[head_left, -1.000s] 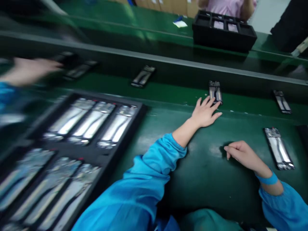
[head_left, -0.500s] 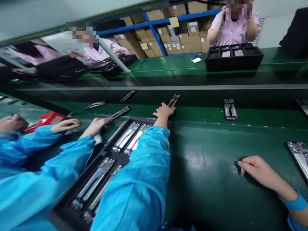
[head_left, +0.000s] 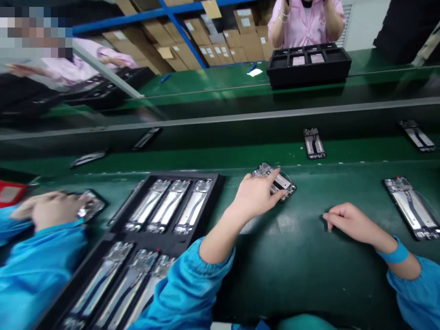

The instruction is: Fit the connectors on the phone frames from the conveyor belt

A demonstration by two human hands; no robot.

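My left hand [head_left: 254, 195] has its fingers bent over an opened phone [head_left: 284, 184], gripping it at the bench [head_left: 292, 256], just beside the belt [head_left: 223, 158]. My right hand [head_left: 354, 222] is curled closed; I can't tell whether it pinches anything. Another phone [head_left: 410, 208] lies near it. The black tray [head_left: 213, 204] holds several, others [head_left: 314, 143] lie loose on the belt: partway, I judge.
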